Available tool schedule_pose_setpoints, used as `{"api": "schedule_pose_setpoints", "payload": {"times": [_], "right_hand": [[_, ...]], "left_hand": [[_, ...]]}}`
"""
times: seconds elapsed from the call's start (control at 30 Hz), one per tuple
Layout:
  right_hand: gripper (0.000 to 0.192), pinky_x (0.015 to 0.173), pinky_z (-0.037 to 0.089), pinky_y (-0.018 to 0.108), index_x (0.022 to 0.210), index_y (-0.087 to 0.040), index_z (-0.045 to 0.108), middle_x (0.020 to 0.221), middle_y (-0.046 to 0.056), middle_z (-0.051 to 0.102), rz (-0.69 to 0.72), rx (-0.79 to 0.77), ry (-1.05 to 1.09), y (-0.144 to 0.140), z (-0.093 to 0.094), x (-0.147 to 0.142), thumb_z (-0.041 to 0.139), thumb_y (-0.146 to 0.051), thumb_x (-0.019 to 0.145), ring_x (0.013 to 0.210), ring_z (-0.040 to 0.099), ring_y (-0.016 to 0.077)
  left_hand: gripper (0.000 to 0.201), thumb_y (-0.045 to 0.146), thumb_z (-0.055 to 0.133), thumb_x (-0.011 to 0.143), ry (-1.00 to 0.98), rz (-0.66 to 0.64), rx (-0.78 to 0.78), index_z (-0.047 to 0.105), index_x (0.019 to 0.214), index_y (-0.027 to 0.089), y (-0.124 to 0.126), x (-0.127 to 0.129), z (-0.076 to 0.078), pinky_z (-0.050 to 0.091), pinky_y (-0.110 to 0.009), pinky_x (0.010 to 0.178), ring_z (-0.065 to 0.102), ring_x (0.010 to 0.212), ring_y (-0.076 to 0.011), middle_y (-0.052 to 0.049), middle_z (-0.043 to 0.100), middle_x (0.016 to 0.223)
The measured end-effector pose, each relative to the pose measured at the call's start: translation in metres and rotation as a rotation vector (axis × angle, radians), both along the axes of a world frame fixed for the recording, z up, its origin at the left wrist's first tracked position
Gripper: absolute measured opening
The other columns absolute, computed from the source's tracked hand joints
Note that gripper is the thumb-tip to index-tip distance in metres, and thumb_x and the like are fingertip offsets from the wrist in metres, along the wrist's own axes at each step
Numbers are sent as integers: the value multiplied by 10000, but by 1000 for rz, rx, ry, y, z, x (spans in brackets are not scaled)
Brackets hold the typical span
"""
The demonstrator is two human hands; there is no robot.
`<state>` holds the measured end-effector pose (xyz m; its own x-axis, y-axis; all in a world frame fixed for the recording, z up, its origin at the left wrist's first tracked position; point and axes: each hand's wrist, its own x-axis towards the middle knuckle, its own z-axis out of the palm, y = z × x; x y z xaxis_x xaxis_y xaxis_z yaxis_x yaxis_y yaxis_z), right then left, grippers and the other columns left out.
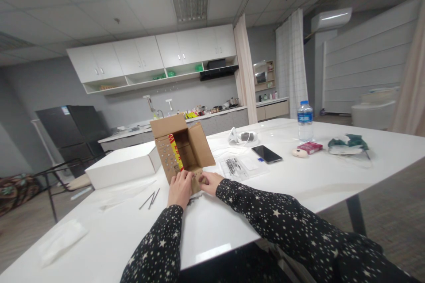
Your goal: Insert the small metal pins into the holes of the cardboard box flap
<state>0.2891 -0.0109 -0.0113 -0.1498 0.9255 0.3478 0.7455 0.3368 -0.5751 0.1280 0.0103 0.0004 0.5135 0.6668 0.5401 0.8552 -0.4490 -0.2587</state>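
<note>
An open cardboard box (184, 146) stands on the white table in front of me, its flaps spread outward. Small greyish spots dot its left flap, beside a yellow-and-red strip of tape (175, 152). My left hand (181, 189) is closed on the near flap, fingers bent over its left part. At the right part of that flap, my right hand (211, 182) has thumb and fingers curled together in a pinch; what lies between them is too small to make out. Some small dark pieces (194, 200) lie under the hands, partly hidden.
Left of the box are thin metal rods (151, 199), a white box (122, 166) and crumpled white wrapping (63, 241). To the right lie clear plastic bags (242, 168), a phone (266, 154), a red packet (310, 147), a water bottle (305, 121) and a green bundle (348, 143).
</note>
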Motion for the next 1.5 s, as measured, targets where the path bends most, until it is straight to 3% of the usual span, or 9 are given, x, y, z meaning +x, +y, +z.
{"api": "schedule_pose_setpoints", "payload": {"times": [0.67,1.0,1.33,1.5], "right_hand": [[262,583,394,223,950,-206,625,726,-2,637,10,12,-14,3,-3,2,556,-259,703,656,569,134],[266,562,369,218,949,-206,621,697,-13,613,3,-13,-4,1,-1,1,561,-271,699,622,540,122],[272,549,360,219,947,-205,622,682,-15,603,6,-8,-6,2,-2,2,556,-279,694,592,517,117],[271,551,363,222,946,-203,623,682,-14,605,2,9,-10,5,-5,1,554,-272,693,599,525,122]], "left_hand": [[258,129,383,821,-211,-143,21,525,1028,191,10,-1,-9,403,-318,786,543,910,-188,-76,539,1001],[224,178,407,816,-218,-17,-1,555,983,195,7,-1,-8,379,-335,793,538,936,-196,-73,549,993],[235,279,385,846,-204,116,75,597,897,190,0,1,-5,355,-341,776,529,901,-209,-72,595,912],[256,290,371,858,-196,113,100,599,916,190,2,0,-5,353,-344,766,538,892,-213,-70,617,915]]}}
